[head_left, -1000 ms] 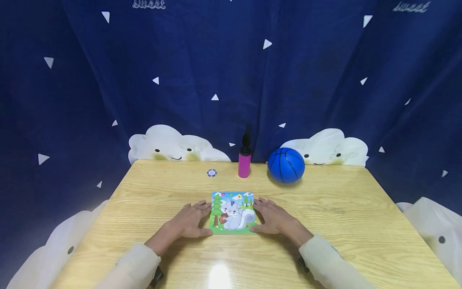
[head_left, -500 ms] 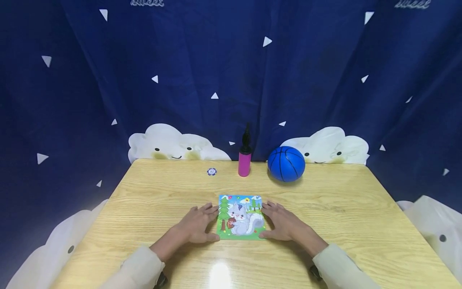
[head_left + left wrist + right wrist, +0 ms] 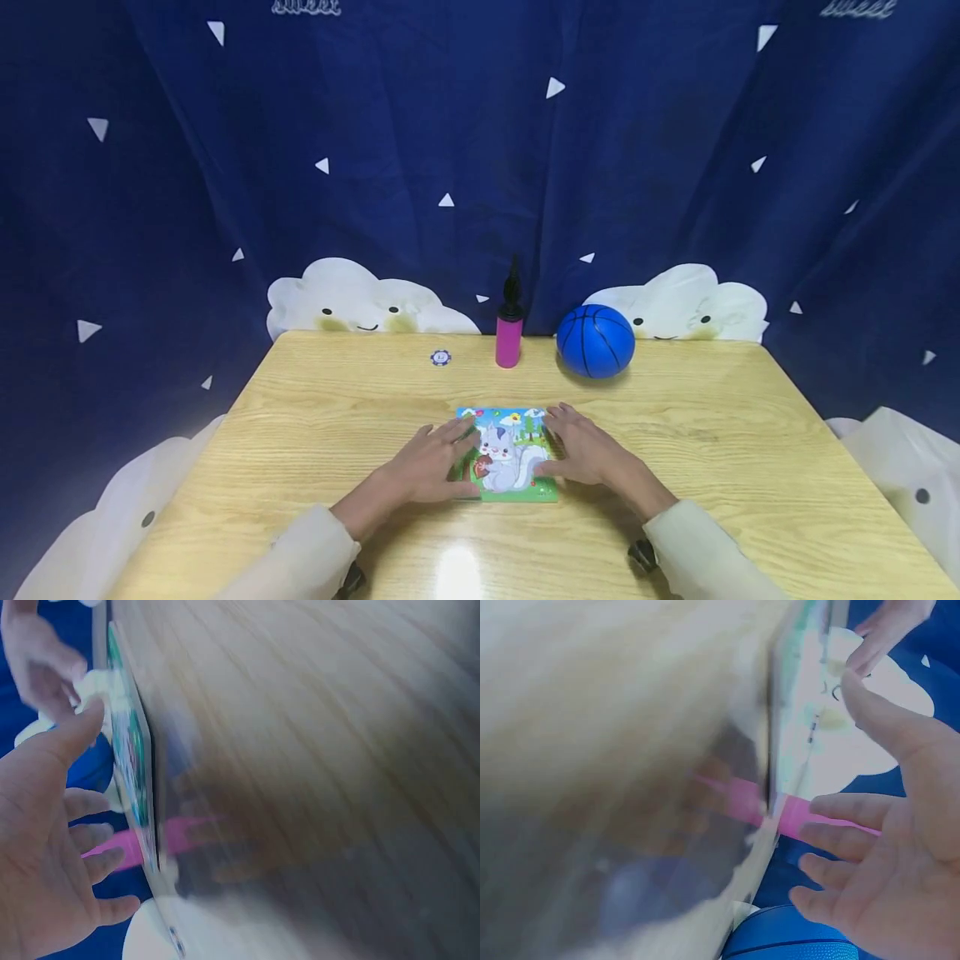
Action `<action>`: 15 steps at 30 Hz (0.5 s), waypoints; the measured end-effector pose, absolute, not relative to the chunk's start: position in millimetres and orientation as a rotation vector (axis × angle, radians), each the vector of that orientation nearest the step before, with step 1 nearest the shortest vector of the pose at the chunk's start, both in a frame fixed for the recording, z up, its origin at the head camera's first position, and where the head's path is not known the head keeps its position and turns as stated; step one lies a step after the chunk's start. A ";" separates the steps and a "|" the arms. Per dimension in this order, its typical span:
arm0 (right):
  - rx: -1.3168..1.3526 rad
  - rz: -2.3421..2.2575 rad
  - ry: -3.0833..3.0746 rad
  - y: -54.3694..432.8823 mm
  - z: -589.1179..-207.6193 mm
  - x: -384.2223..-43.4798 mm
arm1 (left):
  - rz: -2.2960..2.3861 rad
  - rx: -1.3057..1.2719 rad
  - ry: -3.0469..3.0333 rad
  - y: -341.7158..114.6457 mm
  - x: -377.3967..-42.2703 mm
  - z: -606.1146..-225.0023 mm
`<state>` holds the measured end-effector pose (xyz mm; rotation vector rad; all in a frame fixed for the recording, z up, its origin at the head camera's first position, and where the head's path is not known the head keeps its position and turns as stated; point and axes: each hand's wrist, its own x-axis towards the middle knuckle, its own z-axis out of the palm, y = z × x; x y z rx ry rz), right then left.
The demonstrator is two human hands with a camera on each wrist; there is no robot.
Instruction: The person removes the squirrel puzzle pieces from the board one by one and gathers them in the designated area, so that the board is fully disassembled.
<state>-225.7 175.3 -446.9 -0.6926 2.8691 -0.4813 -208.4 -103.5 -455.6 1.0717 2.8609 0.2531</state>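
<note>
A thin rectangular picture board (image 3: 513, 479) with a cartoon squirrel, trees and flowers lies flat on the wooden table. My left hand (image 3: 433, 464) hovers over its left edge, thumb and fingers spread and hiding part of the printed tree. On the other side, my right hand (image 3: 588, 450) overlaps the board's right edge, fingers relaxed. In the left wrist view the board (image 3: 133, 761) shows edge-on, with a gap between it and the left palm (image 3: 45, 855). The right wrist view likewise has the right hand (image 3: 900, 847) raised off the board, holding nothing.
Behind the board stands a pink and black hand pump (image 3: 508, 340). A blue basketball (image 3: 596, 342) sits to its right, and a poker chip (image 3: 441, 357) lies to its left. The wooden table (image 3: 337, 383) ends at a dark blue curtain (image 3: 390, 200) with printed clouds.
The board shifted right and slightly nearer with a hand at each side, then stayed put. Since then both hands have come up off its sides, the left moving rightward over it.
</note>
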 end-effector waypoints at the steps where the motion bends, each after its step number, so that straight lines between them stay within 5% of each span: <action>1: -0.678 -0.482 2.867 173.3 -445.5 -228.8 | 0.249 1.077 2.858 -99.9 -209.1 -456.9; 15: -0.606 -0.619 2.864 163.0 -448.4 -261.7 | 0.218 1.019 2.748 -57.4 -213.0 -464.1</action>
